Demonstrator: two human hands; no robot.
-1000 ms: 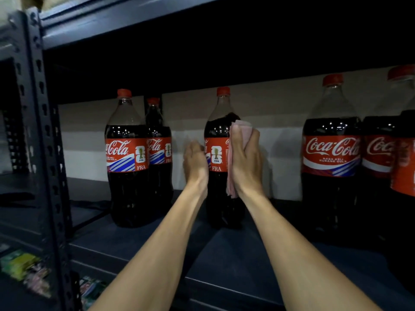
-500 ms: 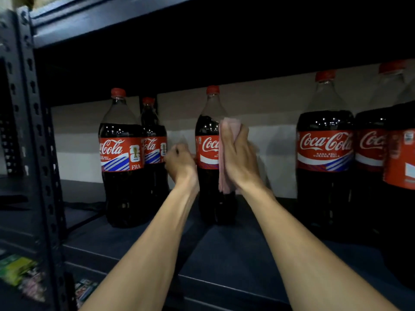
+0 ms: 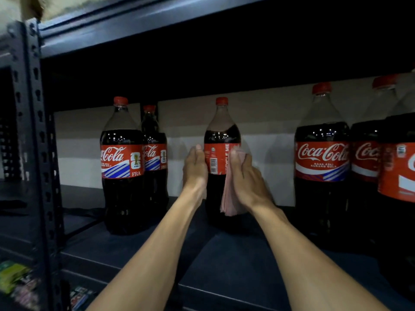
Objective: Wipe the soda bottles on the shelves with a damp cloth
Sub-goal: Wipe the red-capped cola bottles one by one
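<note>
While the left hand (image 3: 195, 169) is cupping the middle bottle (image 3: 221, 135) from its left side, fingers lying close together and curving round the label, the right hand (image 3: 247, 178) is pressing the pink cloth (image 3: 230, 200) against the bottle's right side. Its thumb is lying on the front of the label and its fingers are wrapping toward the back.

That bottle is standing upright toward the rear of the dark shelf (image 3: 202, 265), its long axis running straight up and down. It is sitting directly between the two hands and touching both. It is standing apart from the pair of bottles (image 3: 122, 164) on its left and the cluster of bottles (image 3: 322, 162) on its right.

The cloth is hanging down below the right palm, along the lower body. The right hand, carrying the cloth, looks placed to do the wiping round or along that vertical axis. The neck and cap are rising above both hands, so an upward stroke seems needed to reach them.
</note>
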